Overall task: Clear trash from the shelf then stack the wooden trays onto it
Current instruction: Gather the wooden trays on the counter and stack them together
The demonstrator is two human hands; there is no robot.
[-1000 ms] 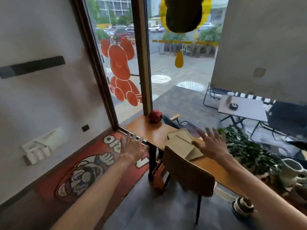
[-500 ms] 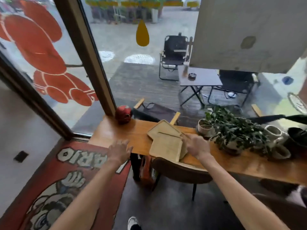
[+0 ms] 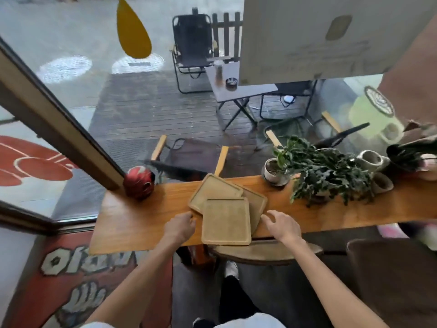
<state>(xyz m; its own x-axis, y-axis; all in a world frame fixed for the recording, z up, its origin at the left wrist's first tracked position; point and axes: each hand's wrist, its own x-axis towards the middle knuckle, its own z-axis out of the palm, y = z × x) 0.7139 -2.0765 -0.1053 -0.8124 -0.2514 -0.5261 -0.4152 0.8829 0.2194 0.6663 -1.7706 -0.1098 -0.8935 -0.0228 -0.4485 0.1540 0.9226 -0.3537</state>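
Note:
Three pale wooden trays lie in a loose, skewed pile on the wooden window counter (image 3: 146, 223). The top tray (image 3: 225, 222) overhangs the counter's near edge; a second tray (image 3: 214, 191) juts out behind it to the left, and a third tray (image 3: 256, 202) shows at the right. My left hand (image 3: 179, 227) hovers at the pile's left side with fingers curled, holding nothing. My right hand (image 3: 280, 224) is at the pile's right side, fingers spread and near the tray edge. I cannot tell whether either hand touches a tray.
A red helmet-like ball (image 3: 139, 182) sits at the counter's far left by the window post. Potted plants (image 3: 319, 171) and ceramic pots (image 3: 371, 159) crowd the counter's right part. A chair back (image 3: 264, 253) stands just below the trays. A red printed rug (image 3: 78, 275) covers the floor at left.
I have come closer to the counter and look down on it. Both hands moved in from apart to flank the tray pile; the left hand came over the counter.

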